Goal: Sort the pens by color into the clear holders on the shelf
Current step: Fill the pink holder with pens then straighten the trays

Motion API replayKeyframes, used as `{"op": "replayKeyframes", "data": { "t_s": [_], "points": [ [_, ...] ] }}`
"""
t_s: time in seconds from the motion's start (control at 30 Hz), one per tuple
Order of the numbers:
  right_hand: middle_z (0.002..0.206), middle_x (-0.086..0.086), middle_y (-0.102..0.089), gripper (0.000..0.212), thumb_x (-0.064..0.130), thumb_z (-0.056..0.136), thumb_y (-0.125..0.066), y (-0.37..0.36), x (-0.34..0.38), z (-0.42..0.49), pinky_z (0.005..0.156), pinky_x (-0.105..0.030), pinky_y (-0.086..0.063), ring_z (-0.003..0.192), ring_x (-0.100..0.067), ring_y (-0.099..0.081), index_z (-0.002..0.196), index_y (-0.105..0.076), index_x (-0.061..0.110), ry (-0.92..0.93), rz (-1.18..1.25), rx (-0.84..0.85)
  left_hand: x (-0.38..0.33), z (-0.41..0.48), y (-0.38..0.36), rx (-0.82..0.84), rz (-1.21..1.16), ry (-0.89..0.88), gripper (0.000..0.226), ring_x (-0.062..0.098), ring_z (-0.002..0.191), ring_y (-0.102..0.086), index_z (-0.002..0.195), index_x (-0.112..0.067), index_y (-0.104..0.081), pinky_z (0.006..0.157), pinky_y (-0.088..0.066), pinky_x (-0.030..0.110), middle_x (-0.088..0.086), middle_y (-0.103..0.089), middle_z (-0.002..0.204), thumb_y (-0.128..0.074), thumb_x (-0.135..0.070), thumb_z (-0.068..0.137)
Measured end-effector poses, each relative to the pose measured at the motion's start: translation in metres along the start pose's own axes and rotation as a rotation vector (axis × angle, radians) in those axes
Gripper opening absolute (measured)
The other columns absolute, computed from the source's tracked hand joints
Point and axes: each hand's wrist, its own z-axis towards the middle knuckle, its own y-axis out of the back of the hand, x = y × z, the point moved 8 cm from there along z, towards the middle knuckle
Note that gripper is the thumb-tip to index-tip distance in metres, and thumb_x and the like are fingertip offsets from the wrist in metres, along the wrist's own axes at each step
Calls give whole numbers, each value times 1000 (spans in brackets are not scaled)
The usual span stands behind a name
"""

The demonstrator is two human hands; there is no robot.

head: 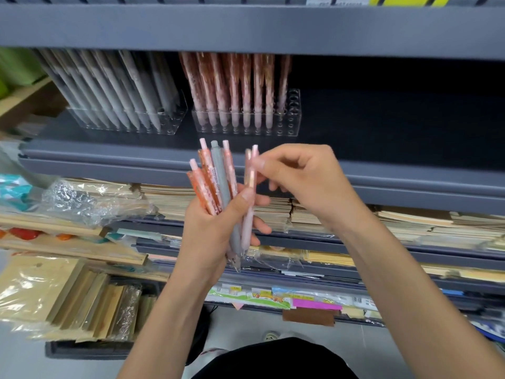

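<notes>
The left hand (207, 231) is in the middle of the view. Its fingers (261, 200) and thumb are curled round a bunch of pens (207, 184). The pens are long, thin and round, with smooth hard bodies. They stand nearly straight up, with click tops toward 12 o'clock and tips toward 6 o'clock. They fan out a little toward 11 o'clock. Most are speckled orange and pink, and one grey pen (222, 184) is plain and dull.

At 3 o'clock of the bunch is a pale pink pen (248, 228), also upright, with its lower part against the left fingers. The right hand (308, 181) comes in from 3 o'clock and pinches the top of that pink pen.

At 12 o'clock, two see-through plastic holders with rows of round holes stand on the dark grey shelf (382, 127). The left holder (169, 127) is packed with grey pens (142, 97) leaning toward 11 o'clock. The right holder (292, 113) has speckled pink pens (235, 86) standing tips down.
</notes>
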Motion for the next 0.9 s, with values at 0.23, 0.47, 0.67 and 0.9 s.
{"op": "replayKeyframes", "data": {
  "t_s": [0.23,0.47,0.67,0.9],
  "points": [
    [78,-7,-73,12,20,86,-72,11,-2,1,56,-29,-53,64,-15,-62,89,-75,9,-33,87,-17,-2,5,1,-2,11,-64,15,21,46,-62,87,-14,-70,43,-49,27,13,-76,85,-76,-28,84],
    [75,-6,-73,3,14,85,-72,35,11,10,61,-25,-55,64,-15,-65,84,-74,12,33,249,-172,-1,8,14,-130,-45,-60,25,19,39,-53,106,-9,-52,38,-43,26,5,-65,67,-68,-21,90],
    [75,-1,-70,2,0,91,-61,103,12,16,75,-35,-56,69,-19,-66,92,-62,0,257,462,-691,-1,7,29,-154,-3,-67,16,17,36,-44,90,-7,-54,36,-37,23,7,-59,65,-63,-21,91],
    [86,-2,-70,16,7,86,-53,105,14,36,82,-38,-57,79,-13,-66,95,-66,8,305,37,-755,-5,5,26,-145,-31,-84,33,15,40,-45,73,-38,-68,38,-38,24,8,-64,74,-58,-17,96]
  ]
}}
